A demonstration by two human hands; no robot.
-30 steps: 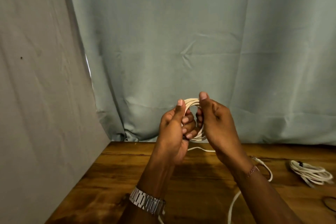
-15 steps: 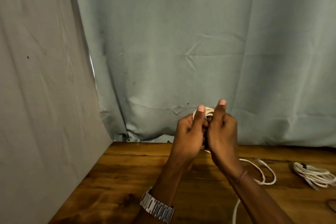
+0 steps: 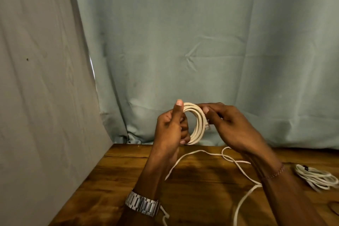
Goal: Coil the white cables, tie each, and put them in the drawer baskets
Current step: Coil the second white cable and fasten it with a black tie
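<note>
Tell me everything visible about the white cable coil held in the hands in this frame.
The white cable coil is a round bundle of several loops of smooth, plastic-looking cord, held upright above the wooden table. The left hand grips its left side, thumb raised along the top. The right hand pinches the upper right, beside a clear plug end. Uncoiled cable trails loosely over the table below. No tie is visible on it.
</note>
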